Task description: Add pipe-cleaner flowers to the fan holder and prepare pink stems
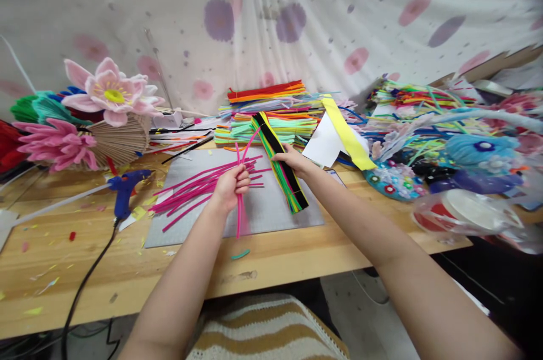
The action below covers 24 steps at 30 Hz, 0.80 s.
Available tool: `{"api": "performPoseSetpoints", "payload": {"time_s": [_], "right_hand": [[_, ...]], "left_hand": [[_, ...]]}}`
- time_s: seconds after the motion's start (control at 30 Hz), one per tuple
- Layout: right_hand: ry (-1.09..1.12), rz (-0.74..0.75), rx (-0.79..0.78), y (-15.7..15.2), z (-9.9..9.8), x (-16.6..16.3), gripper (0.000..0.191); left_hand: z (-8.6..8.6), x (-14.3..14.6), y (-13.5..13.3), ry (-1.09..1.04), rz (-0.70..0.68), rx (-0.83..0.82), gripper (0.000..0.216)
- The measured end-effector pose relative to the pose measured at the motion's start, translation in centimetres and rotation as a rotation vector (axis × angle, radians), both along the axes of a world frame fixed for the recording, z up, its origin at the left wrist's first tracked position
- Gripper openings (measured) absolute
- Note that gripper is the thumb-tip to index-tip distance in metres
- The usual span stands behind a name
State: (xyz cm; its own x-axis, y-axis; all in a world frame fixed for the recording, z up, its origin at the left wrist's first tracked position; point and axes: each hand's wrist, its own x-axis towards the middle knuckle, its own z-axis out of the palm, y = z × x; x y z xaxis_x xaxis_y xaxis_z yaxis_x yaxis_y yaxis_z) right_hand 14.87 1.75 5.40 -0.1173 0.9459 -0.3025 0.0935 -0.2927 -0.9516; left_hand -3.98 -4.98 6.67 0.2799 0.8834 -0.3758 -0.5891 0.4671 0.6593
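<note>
My left hand point(232, 186) is closed around a few magenta pipe cleaners point(239, 218), whose ends stick out above and below the fist. In my right hand point(292, 160) is a tied bundle of pipe cleaners point(282, 170), black along one side with green, yellow and pink strands beside it. The bundle slants over a grey board point(263, 213). More magenta pipe cleaners point(186, 196) lie loosely spread on that board, left of and behind my left hand. One pink strand reaches from near my left fist up to the bundle's top; where it ends I cannot tell.
A blue glue gun point(125, 187) with its cord lies at left, below fuzzy flowers point(112, 91). Stacked pipe cleaner bundles point(265, 122) sit behind the board. A yellow strip point(348, 134) leans over white paper. Several crafts and a plastic-wrapped roll point(470, 210) crowd the right.
</note>
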Motion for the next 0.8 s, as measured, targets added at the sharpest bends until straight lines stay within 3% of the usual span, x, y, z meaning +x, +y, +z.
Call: {"api": "performPoseSetpoints", "payload": {"time_s": [0.1, 0.23, 0.3, 0.37, 0.43, 0.5, 0.6, 0.67, 0.8], "right_hand": [[-0.008, -0.018, 0.001, 0.0, 0.5, 0.9, 0.052], [0.096, 0.004, -0.043, -0.5, 1.5, 1.4, 0.034], [0.175, 0.024, -0.106, -0.8, 1.7, 1.2, 0.023], [0.224, 0.037, -0.173, -1.0, 1.8, 0.7, 0.013], [0.237, 0.056, -0.207, -1.3, 1.8, -0.3, 0.007], [0.226, 0.082, -0.178, -1.6, 1.8, -1.5, 0.007], [0.185, 0.091, -0.078, -2.1, 1.6, -3.2, 0.008], [0.185, 0.111, -0.025, -2.4, 1.4, -3.8, 0.011], [0.121, 0.198, 0.027, -2.7, 1.2, -3.0, 0.028]], "left_hand": [[0.6, -3.6, 0.3, 0.321, 0.001, 0.014, 0.021], [0.5, -8.2, 0.9, 0.986, 0.132, 0.156, 0.021], [0.3, -8.9, 1.1, 1.296, 0.239, 0.274, 0.024], [0.1, -7.9, 1.2, 1.42, 0.373, 0.421, 0.036], [-0.1, -5.4, 1.0, 1.303, 0.432, 0.507, 0.044], [-0.4, -2.1, 0.7, 0.998, 0.379, 0.384, 0.046], [-1.0, 2.1, 0.1, 0.565, 0.042, 0.24, 0.052], [-1.4, 3.5, -0.2, 0.44, -0.04, 0.223, 0.053], [-2.0, 3.9, -0.7, 0.367, 0.002, 0.198, 0.049]]}}
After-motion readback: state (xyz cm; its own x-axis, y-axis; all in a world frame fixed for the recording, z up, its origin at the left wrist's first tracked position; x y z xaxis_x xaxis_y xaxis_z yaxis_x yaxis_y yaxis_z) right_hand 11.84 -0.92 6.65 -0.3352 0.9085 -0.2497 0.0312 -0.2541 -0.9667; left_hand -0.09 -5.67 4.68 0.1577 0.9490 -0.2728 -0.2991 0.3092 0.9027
